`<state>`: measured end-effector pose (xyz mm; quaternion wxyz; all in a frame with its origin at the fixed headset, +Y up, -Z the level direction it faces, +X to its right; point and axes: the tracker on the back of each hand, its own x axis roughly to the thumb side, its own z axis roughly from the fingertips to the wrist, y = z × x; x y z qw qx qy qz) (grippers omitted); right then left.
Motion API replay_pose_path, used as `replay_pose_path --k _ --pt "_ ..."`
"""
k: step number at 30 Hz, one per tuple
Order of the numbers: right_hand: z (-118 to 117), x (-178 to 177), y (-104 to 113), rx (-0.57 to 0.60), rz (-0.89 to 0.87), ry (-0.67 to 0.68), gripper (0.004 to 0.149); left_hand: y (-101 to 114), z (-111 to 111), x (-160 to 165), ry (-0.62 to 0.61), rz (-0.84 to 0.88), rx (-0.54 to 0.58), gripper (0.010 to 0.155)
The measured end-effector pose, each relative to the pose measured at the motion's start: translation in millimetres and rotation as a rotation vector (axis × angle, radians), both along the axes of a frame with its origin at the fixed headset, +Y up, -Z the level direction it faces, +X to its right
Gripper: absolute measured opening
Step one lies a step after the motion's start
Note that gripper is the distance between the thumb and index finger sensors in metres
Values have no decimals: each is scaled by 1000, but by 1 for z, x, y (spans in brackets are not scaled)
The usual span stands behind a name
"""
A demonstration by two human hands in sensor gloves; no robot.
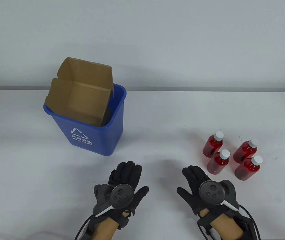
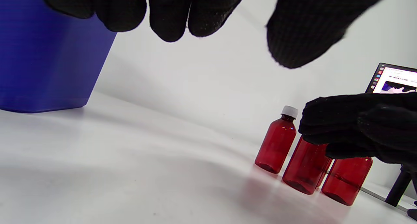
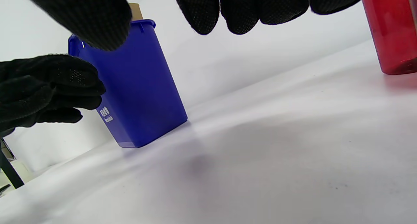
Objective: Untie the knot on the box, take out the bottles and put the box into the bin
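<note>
The open cardboard box (image 1: 78, 93) stands tilted inside the blue bin (image 1: 92, 135), its flaps sticking up above the rim. Several red bottles (image 1: 218, 162) with white caps stand upright in a cluster at the right of the table; the left wrist view shows the red bottles (image 2: 276, 145) beyond my right hand. My left hand (image 1: 130, 176) hovers in front of the bin, fingers straight and holding nothing. Left of the bottles, my right hand (image 1: 191, 178) is flat and open, also holding nothing. In the right wrist view the blue bin (image 3: 136, 87) sits past my left hand.
The white table (image 1: 20, 162) runs back to a pale wall. A laptop screen (image 2: 392, 79) shows at the far right of the left wrist view. One red bottle (image 3: 392, 35) stands close at the right edge of the right wrist view.
</note>
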<state>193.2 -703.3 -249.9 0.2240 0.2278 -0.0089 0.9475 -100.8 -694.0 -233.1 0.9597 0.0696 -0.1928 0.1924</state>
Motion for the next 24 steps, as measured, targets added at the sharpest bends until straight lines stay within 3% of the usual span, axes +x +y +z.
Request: replay_pose_path --k 24 --pt "3 -2 1 22 6 10 79 -9 -11 7 -1 -24 -88 86"
